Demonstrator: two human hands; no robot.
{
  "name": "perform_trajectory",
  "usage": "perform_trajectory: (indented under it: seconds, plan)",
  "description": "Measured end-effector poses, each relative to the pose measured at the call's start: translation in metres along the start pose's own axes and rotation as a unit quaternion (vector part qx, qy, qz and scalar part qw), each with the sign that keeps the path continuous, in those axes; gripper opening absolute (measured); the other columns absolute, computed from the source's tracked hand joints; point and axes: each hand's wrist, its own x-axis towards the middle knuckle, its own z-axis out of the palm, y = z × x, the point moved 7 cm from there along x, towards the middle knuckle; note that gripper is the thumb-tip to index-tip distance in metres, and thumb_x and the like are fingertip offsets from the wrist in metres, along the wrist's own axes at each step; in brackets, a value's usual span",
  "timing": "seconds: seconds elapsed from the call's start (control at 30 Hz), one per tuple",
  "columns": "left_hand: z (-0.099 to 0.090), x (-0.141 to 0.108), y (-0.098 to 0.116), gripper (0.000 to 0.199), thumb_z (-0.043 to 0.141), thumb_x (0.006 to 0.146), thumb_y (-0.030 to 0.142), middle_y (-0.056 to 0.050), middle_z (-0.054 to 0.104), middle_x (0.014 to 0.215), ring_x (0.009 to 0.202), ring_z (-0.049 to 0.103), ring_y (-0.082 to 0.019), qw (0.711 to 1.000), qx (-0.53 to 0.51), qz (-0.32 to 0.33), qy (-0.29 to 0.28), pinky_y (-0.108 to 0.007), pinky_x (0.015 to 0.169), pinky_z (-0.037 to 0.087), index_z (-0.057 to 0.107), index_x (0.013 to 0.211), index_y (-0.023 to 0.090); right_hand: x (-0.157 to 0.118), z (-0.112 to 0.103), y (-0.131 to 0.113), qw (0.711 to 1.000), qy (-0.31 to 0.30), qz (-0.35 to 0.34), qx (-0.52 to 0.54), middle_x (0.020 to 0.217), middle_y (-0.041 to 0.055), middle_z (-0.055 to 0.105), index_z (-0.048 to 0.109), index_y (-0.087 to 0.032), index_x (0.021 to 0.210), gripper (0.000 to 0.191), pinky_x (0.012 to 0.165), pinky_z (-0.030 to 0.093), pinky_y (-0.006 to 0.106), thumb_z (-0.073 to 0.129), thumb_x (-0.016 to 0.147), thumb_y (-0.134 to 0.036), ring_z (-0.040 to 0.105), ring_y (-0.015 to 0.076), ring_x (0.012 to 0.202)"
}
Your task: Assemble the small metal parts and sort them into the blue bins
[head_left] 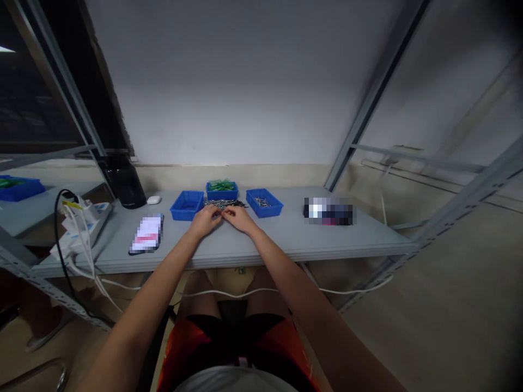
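My left hand (207,219) and my right hand (238,218) meet on the grey table, fingertips close together. Both are closed, and whatever they may pinch is too small to make out. Just behind them lies a pile of thin dark and silvery pieces (224,204), partly hidden by the fingers. A blue tray (175,212) with little visible inside is beside my left hand. The blue tray on the right (270,211) holds small metal pieces. Behind the pile, a third blue tray (222,195) holds green pieces (221,185).
A phone (147,234), a white case (153,200), a black bottle (125,182) and a white power strip (87,231) with cables are on the left. A blurred dark object (329,211) lies on the right. Metal uprights frame the table (294,239).
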Motion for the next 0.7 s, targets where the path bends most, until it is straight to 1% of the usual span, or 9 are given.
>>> perform_trajectory:
  seconds: [0.13, 0.23, 0.43, 0.53, 0.63, 0.7]
  plan:
    - [0.0, 0.0, -0.001, 0.015, 0.056, 0.086, 0.026, -0.004, 0.062, 0.086, 0.082, 0.059, -0.018, 1.0, -0.001, 0.0, 0.0, -0.027, 0.075, 0.047, 0.067, 0.093, 0.018, 0.001, 0.0, 0.002, 1.0, -0.003, 0.007, 0.02, 0.072, 0.0024, 0.065, 0.066, -0.015, 0.079, 0.018, 0.068, 0.042, 0.026, 0.052, 0.083, -0.026, 0.057, 0.014, 0.067]
    - [0.001, 0.001, -0.002, 0.017, 0.055, 0.087, 0.028, -0.005, 0.063, 0.087, 0.082, 0.059, -0.018, 1.0, -0.001, 0.002, 0.0, -0.028, 0.076, 0.048, 0.067, 0.095, 0.019, 0.001, 0.001, 0.006, 0.999, -0.006, 0.013, 0.046, 0.069, 0.0018, 0.063, 0.064, -0.016, 0.078, 0.018, 0.068, 0.043, 0.027, 0.052, 0.083, -0.028, 0.058, 0.0146, 0.067]
    - [0.0, 0.001, -0.001, 0.017, 0.054, 0.089, 0.028, -0.005, 0.063, 0.087, 0.085, 0.06, -0.018, 1.0, -0.001, 0.006, 0.003, -0.028, 0.077, 0.048, 0.068, 0.093, 0.019, 0.003, 0.004, 0.014, 0.994, -0.013, 0.045, 0.096, 0.065, -0.0003, 0.059, 0.059, -0.017, 0.074, 0.017, 0.063, 0.042, 0.025, 0.051, 0.083, -0.03, 0.054, 0.0128, 0.062]
    - [0.0, 0.001, 0.0, 0.019, 0.052, 0.09, 0.028, -0.005, 0.063, 0.088, 0.086, 0.06, -0.019, 1.0, -0.004, 0.011, 0.0, -0.028, 0.079, 0.048, 0.068, 0.095, 0.019, 0.002, 0.006, 0.014, 0.99, -0.027, 0.067, 0.122, 0.064, -0.0007, 0.057, 0.058, -0.017, 0.074, 0.017, 0.06, 0.04, 0.024, 0.051, 0.082, -0.03, 0.053, 0.0123, 0.061]
    - [0.0, 0.0, 0.001, 0.02, 0.051, 0.091, 0.027, -0.006, 0.062, 0.09, 0.086, 0.06, -0.018, 1.0, -0.001, 0.017, -0.002, -0.028, 0.08, 0.049, 0.068, 0.097, 0.019, 0.001, 0.007, 0.015, 0.986, -0.035, 0.084, 0.14, 0.064, -0.0009, 0.057, 0.058, -0.017, 0.074, 0.018, 0.06, 0.041, 0.024, 0.052, 0.082, -0.032, 0.053, 0.0119, 0.061]
    - [0.0, 0.0, 0.001, 0.02, 0.05, 0.092, 0.027, -0.006, 0.062, 0.09, 0.086, 0.059, -0.018, 1.0, 0.0, 0.02, 0.0, -0.028, 0.08, 0.049, 0.068, 0.098, 0.019, 0.001, 0.006, 0.015, 0.986, -0.028, 0.086, 0.138, 0.064, -0.0008, 0.058, 0.058, -0.017, 0.074, 0.019, 0.061, 0.042, 0.024, 0.054, 0.081, -0.034, 0.053, 0.0117, 0.061]
